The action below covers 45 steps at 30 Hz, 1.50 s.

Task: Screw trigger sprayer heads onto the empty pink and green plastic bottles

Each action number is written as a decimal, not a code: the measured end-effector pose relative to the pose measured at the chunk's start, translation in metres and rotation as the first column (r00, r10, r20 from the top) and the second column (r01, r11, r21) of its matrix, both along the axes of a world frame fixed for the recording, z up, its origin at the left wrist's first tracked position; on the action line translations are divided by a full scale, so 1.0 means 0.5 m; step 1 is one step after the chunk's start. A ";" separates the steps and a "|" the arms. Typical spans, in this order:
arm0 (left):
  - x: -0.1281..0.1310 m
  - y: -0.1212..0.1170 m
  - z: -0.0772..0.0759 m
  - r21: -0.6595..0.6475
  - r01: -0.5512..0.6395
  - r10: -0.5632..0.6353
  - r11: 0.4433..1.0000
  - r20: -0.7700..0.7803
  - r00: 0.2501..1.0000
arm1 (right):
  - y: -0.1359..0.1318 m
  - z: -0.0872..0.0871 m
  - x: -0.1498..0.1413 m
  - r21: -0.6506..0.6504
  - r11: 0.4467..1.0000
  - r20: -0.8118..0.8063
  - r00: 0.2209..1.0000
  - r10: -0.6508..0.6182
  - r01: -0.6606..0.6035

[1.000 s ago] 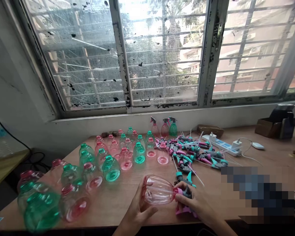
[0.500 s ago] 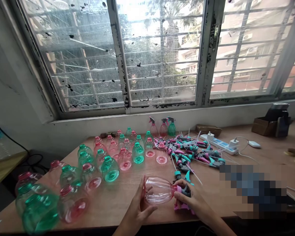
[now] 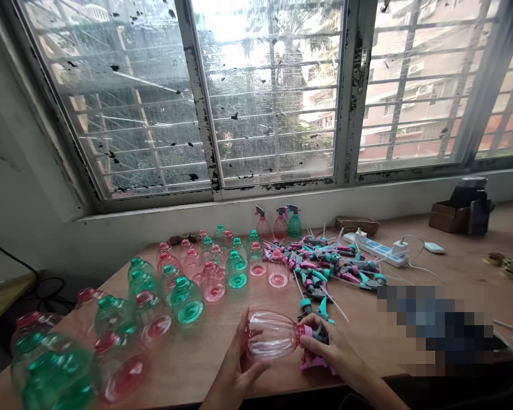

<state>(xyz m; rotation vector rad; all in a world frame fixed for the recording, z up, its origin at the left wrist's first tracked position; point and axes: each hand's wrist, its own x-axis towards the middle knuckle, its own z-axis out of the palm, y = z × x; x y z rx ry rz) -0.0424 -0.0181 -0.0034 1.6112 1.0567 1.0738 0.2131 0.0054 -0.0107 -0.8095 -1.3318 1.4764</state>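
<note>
A clear pink spray bottle [image 3: 271, 335] lies sideways between my hands, above the front of the table. My left hand [image 3: 241, 361] cups its base end, with the thumb underneath. At the neck, my right hand [image 3: 325, 347] grips the pink collar of a grey and pink spray trigger head [image 3: 318, 333], its fingers wrapped round it. The head sits against the bottle's mouth; whether the thread is engaged cannot be made out. Just beyond the right hand lies a teal and grey trigger head [image 3: 310, 307].
Pink and green open bottles [image 3: 188, 299] stand in rows at the left. A pile of trigger heads [image 3: 325, 259] with straws lies mid-table. Three bottles with heads [image 3: 280, 223] stand by the wall. A power strip [image 3: 380, 250] and a brown box [image 3: 448, 216] are at the right.
The view has shifted slightly to the right, so the scene sits a little further left. Both hands keep their hold on the bottle and trigger head, with little visible movement.
</note>
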 end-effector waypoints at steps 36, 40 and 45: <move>-0.009 0.009 -0.016 -0.002 0.003 -0.003 1.000 0.043 0.999 | -0.003 0.007 0.002 -0.007 1.000 0.021 1.000 0.003 -0.003; -0.013 0.010 -0.021 -0.035 0.013 -0.012 0.999 0.016 1.000 | -0.003 0.008 0.001 -0.014 1.000 0.016 1.000 0.013 -0.013; -0.004 0.006 -0.006 -0.001 -0.002 0.002 1.000 -0.005 1.000 | -0.003 0.010 0.003 -0.002 1.000 0.038 0.999 -0.011 0.011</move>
